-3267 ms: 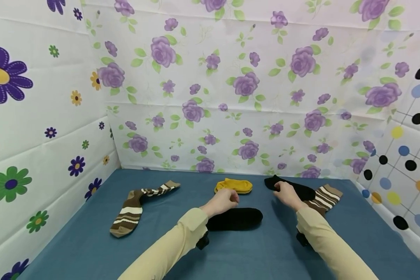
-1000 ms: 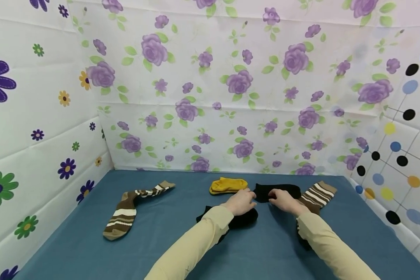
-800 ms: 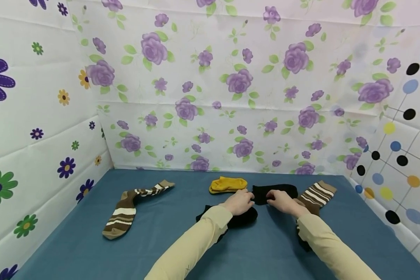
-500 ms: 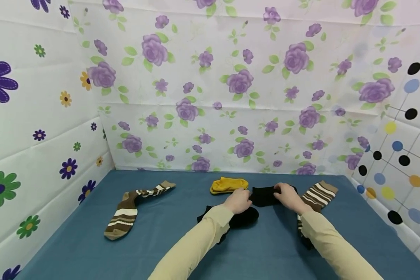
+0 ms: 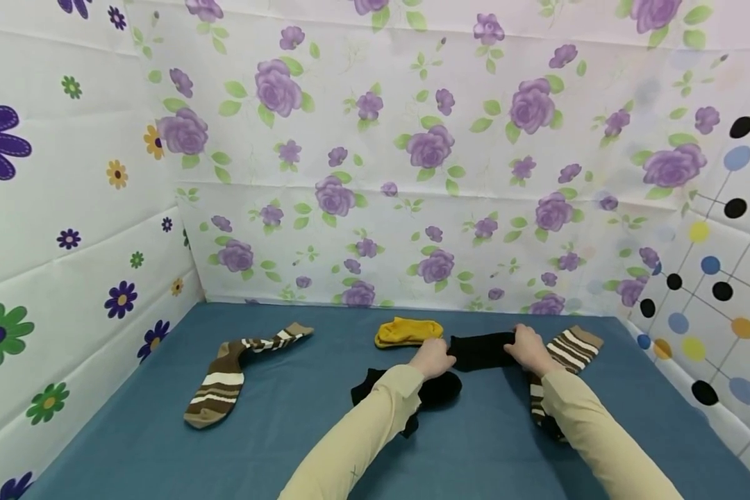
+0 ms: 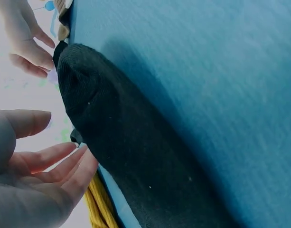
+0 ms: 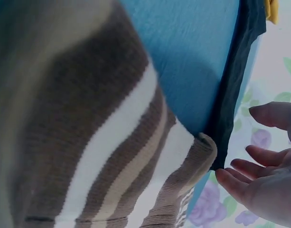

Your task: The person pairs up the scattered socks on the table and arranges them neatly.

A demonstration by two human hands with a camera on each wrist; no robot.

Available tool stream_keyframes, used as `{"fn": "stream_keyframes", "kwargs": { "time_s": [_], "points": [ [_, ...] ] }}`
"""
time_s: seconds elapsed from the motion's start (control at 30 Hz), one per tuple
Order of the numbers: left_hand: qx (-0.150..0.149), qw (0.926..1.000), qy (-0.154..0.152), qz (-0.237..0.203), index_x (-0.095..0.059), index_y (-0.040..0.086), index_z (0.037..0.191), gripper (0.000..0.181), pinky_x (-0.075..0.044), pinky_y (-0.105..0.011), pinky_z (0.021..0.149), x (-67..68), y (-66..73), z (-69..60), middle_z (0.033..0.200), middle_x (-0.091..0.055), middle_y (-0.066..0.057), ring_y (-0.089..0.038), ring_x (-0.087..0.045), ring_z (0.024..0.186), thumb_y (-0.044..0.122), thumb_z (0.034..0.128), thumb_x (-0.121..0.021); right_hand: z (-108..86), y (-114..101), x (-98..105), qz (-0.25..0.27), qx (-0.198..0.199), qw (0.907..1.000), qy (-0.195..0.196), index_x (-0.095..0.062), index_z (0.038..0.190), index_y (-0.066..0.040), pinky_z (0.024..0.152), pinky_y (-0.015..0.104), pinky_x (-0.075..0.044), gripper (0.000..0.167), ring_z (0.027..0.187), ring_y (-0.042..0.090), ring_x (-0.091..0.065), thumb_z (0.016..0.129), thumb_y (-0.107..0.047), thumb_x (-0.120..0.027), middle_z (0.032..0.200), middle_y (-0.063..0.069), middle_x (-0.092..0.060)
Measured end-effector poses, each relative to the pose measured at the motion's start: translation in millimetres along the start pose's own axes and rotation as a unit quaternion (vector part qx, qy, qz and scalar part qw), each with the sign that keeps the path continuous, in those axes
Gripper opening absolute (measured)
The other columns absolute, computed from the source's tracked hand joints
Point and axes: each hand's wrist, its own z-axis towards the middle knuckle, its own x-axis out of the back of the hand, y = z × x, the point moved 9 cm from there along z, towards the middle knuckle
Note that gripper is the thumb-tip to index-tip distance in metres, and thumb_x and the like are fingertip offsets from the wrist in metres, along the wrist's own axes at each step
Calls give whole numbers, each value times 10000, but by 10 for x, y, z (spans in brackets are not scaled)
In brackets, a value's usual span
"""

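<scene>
A black sock lies flattened behind the middle of the table, between my two hands. My left hand is at its left end; in the left wrist view this hand has its thumb apart from loosely extended fingers. My right hand is at the sock's right end. The right wrist view shows the right hand with thumb and fingers apart, fingertips by the end of the black sock. A second black sock lies nearer, partly hidden under my left forearm.
Folded yellow socks lie at the back. One brown striped sock lies bent on the left. Another striped sock lies beside my right hand, partly covered by the right arm. Patterned cloth walls bound the blue table.
The far black sock has come left and forward from the striped sock and now lies straighter. My left hand moved right to its left end; my right hand slid along to its right end.
</scene>
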Motion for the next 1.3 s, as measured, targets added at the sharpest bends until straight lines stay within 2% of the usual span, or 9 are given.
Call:
{"fn": "stream_keyframes", "kwargs": {
  "time_s": [0.27, 0.43, 0.57, 0.67, 0.8, 0.93, 1.07, 1.2, 1.3],
  "points": [
    [201, 9994, -6, 287, -376, 83, 495, 449, -301, -238, 465, -12, -99, 21, 453, -281, -9, -125, -292, 431, 129, 914, -530, 20, 84, -55, -179, -349, 9991, -127, -270, 1209, 254, 872, 570, -291, 514, 1076, 571, -292, 897, -69, -520, 1159, 462, -289],
    [249, 9985, -8, 495, -450, 79, 541, 392, -363, -275, 636, -32, -82, -1, 560, -390, -28, -181, -454, 725, 165, 908, -554, 3, 108, -60, -169, -322, 9992, -141, -276, 1194, 264, 873, 575, -283, 501, 1071, 573, -291, 896, -65, -509, 1143, 464, -303],
    [336, 9983, -15, 473, -490, 46, 568, 355, -373, -305, 714, -39, -85, 14, 603, -434, -61, -229, -478, 899, 143, 902, -557, -4, 94, -35, -243, -210, 9995, -43, -321, 1160, 265, 876, 575, -270, 460, 1051, 565, -307, 894, -62, -504, 1101, 452, -335],
    [349, 9983, -51, 464, -499, 13, 548, 362, -395, -324, 709, -79, -151, 119, 538, -408, -83, -249, -497, 840, 111, 892, -556, 0, 81, -5, -229, -157, 9996, 50, -382, 1097, 253, 851, 576, -289, 391, 1008, 559, -340, 887, -51, -512, 1029, 426, -377],
    [139, 9995, 41, 298, -430, 49, 481, 423, -378, -284, 528, -170, -294, 307, 459, -310, -35, -184, -411, 537, 107, 883, -548, 12, 73, 15, -200, -78, 9997, 116, -511, 860, 155, 788, 562, -339, 186, 919, 520, -407, 875, -30, -522, 872, 319, -456],
    [150, 9997, 140, -142, -320, 96, 441, 490, -236, -212, 392, -48, -162, 151, 419, -212, 17, -105, -195, 366, 41, 874, -542, 30, 48, 18, -264, 23, 9996, 117, -519, 659, 28, 753, 546, -356, 215, 871, 477, -436, 868, -20, -521, 761, 210, -487],
    [-71, 9973, 415, -595, -295, 122, 442, 512, -223, -190, 401, 11, -76, 70, 404, -181, 46, -76, -153, 353, 28, 863, -570, 19, 34, 16, -282, 48, 9994, 204, -552, 749, 83, 773, 546, -332, 155, 880, 465, -432, 863, -19, -527, 798, 223, -505],
    [-116, 9947, 583, -843, -431, 73, 493, 402, -345, -201, 470, 28, -54, 69, 440, -320, 38, -77, -293, 386, 33, 849, -613, 11, 50, -8, -235, -16, 9993, 279, -548, 949, 148, 834, 555, -267, 190, 940, 474, -399, 867, -22, -529, 919, 272, -504],
    [-110, 9936, 679, -893, -561, 33, 602, 246, -403, -219, 511, 55, -38, 73, 526, -470, 18, -84, -423, 460, 34, 838, -633, 18, 41, -6, -242, -11, 9991, 358, -532, 960, 144, 820, 534, -302, 191, 917, 450, -432, 861, -19, -540, 905, 258, -504]
  ]
}}
